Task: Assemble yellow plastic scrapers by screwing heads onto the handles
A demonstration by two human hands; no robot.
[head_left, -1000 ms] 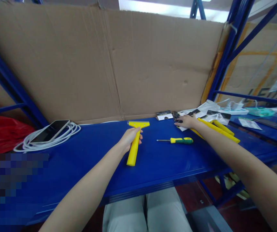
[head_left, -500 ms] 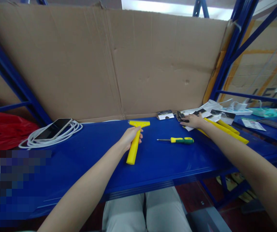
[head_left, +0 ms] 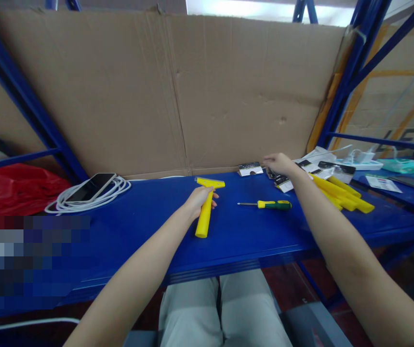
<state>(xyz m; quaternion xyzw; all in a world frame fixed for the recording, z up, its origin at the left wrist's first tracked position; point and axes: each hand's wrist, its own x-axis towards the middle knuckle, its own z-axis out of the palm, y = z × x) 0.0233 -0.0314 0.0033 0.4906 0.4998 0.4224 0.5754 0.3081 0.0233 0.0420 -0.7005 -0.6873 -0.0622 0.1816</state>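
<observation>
My left hand [head_left: 200, 198] is closed around the yellow handle of a scraper [head_left: 204, 219]. The scraper's wide yellow head, with a clear strip along its edge, points to the back. Further right, my right hand [head_left: 281, 164] is above a small dark item [head_left: 271, 173] by the cardboard wall, its fingers drawn together. What they hold, if anything, I cannot make out. Between the hands and nearer to me lies a screwdriver [head_left: 274, 205] with a green and yellow handle, its tip to the left. Black-and-white cards [head_left: 284, 184] lie under and beside my right wrist.
Several yellow handles [head_left: 351, 195] are piled right of my right forearm. A folded card [head_left: 250, 169] stands at the back. A phone [head_left: 93, 187] rests on a coiled white cable [head_left: 122, 188] at left, near a red bag [head_left: 19, 188]. Cardboard [head_left: 120, 96] walls off the blue table [head_left: 149, 217].
My right hand has lifted off the dark item and cards and moved slightly back and left. My left hand keeps its hold on the scraper. The view has shifted a little.
</observation>
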